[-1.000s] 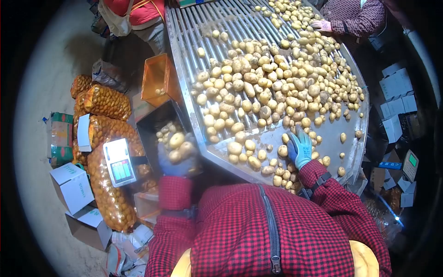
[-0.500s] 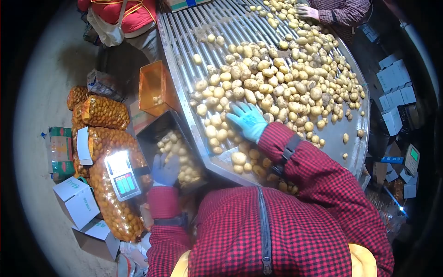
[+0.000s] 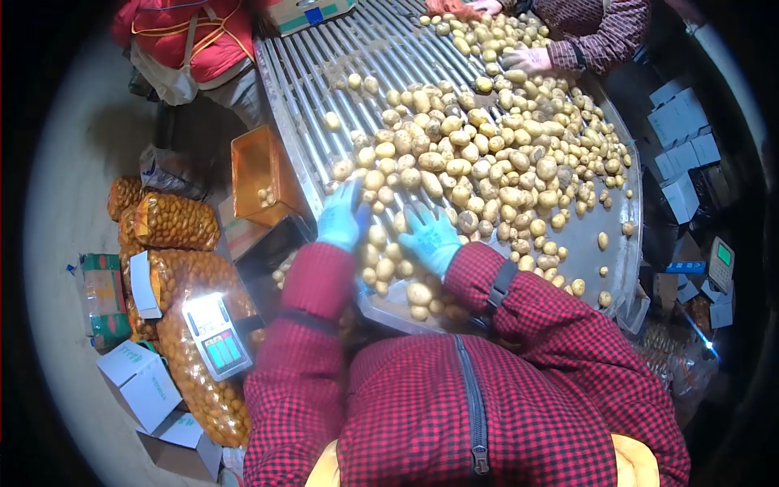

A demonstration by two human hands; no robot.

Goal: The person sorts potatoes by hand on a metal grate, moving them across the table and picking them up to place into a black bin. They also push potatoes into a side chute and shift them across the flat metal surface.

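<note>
Many pale yellow potatoes (image 3: 511,174) lie spread over a metal roller table (image 3: 304,85). My left hand (image 3: 342,217), in a light blue glove, reaches over the table's left edge beside the nearest potatoes, its fingers stretched out and slightly blurred. To its right, my right hand (image 3: 430,237), gloved the same way, lies with fingers spread against potatoes near the table's front corner. Neither hand visibly grips a potato. Under my left arm a dark bin (image 3: 272,252) with potatoes in it is mostly hidden.
An orange crate (image 3: 253,178) stands left of the table. Full net sacks of potatoes (image 3: 182,284), a scale display (image 3: 216,337) and cardboard boxes (image 3: 139,385) are at the left. Across the table a co-worker's hand (image 3: 527,58) touches potatoes; another person in red (image 3: 191,36) stands far left.
My left hand has moved from above the dark bin up and right to the table edge. My right hand stays among the potatoes, fingers spread. The co-worker's hands reach farther over the table.
</note>
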